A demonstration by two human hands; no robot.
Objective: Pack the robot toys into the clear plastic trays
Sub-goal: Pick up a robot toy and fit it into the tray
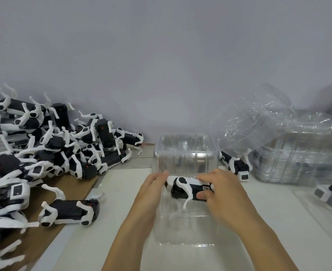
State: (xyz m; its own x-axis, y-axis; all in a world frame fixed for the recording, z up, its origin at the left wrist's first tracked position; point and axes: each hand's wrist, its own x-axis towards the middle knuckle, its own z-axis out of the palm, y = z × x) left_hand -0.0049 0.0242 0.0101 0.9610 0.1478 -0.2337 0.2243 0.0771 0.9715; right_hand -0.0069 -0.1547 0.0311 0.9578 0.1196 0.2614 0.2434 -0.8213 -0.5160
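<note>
A black-and-white robot dog toy (186, 187) lies on its side between both hands, over an open clear plastic tray (184, 153) whose lid half stands upright behind it. My left hand (153, 189) grips the toy's left end. My right hand (219, 189) holds its right end, thumb underneath and fingers over the top. One white leg hangs down into the tray's lower half (182, 227).
A big heap of robot dog toys (49, 145) covers the left side, one (69, 212) lying loose near my left forearm. Stacked clear trays (298, 153) stand at the right. Another toy (234, 162) lies behind the tray, and one (331, 193) sits at the right edge.
</note>
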